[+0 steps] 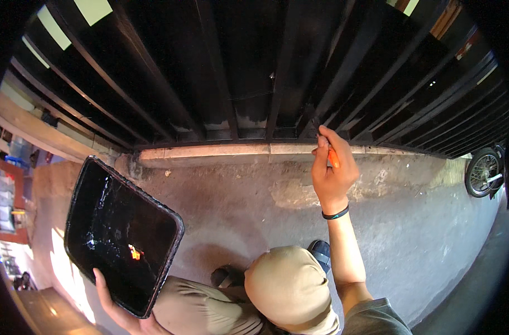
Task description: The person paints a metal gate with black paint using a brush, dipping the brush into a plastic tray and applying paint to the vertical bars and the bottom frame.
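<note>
My right hand (339,177) is closed around the orange handle of a paintbrush (334,158), and its dark head points up at the foot of a black barred metal gate (246,72). The brush tip blends into the dark bars, so I cannot tell whether it touches them. At the lower left, my left hand (116,310) grips a black rectangular tub (126,190) by its near edge, thumb over the rim and the other fingers mostly hidden beneath. The tub is tilted, smeared inside with glossy black, and shows a small bright orange patch.
A pale ledge (221,153) runs under the gate, above a grey concrete floor (410,223). My bent knees (288,285) and dark sandals are close below. A motorcycle wheel (483,173) stands at the far right. Wooden furniture (11,201) is at the left.
</note>
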The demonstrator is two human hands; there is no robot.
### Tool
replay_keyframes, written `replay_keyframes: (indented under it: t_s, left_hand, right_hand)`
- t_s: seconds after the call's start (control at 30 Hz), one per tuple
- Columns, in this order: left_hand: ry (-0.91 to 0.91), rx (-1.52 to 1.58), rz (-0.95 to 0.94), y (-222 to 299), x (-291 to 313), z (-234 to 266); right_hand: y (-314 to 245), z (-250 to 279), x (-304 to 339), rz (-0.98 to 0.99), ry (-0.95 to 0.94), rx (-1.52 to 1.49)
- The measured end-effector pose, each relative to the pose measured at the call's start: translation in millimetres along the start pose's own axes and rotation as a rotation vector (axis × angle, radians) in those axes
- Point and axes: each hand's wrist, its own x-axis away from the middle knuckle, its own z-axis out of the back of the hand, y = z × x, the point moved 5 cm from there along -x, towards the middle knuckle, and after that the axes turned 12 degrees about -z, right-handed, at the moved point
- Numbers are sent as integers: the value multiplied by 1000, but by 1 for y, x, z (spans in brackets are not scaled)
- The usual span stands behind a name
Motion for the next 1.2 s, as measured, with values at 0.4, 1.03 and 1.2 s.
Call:
replay_keyframes:
  t_s: [0.4,1.03,1.2]
  left_hand:
    - [59,40,57,6,-2,-4]
    - [-251,-381,-344,13,12,22]
    - [-23,44,133,9,-6,16]
  right_hand:
    - [-83,1,-79,464,306,8]
    - [-116,11,-122,375,368,2]
    - [-117,9,-124,393,395,1]
